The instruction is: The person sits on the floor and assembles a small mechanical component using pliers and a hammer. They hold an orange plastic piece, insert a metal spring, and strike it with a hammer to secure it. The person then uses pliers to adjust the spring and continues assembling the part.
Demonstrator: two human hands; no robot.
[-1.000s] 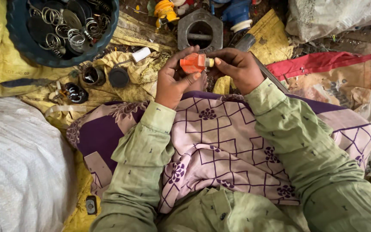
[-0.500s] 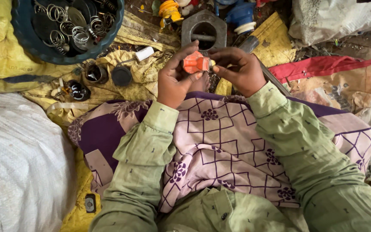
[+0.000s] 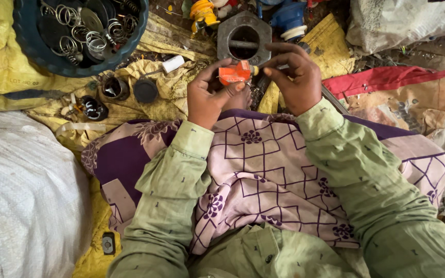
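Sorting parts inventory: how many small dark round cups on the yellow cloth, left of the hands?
3: one dark cup below the blue tub, a black cap right of it, a glossy one lower left. More may be hidden.

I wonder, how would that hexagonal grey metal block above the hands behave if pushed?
The hexagonal metal block looks thick and solid, so probably heavy. Its flat faces suggest sliding, not rolling. The crumpled yellow sacking beside it would likely drag.

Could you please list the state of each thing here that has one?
Orange part: held between both hands, off the ground.
Left hand: gripping the orange part.
Right hand: fingers pinching the part's end.
Blue basin: upright, holding metal rings.
Grey housing: lying flat, opening up.
White sack: filled, lying.
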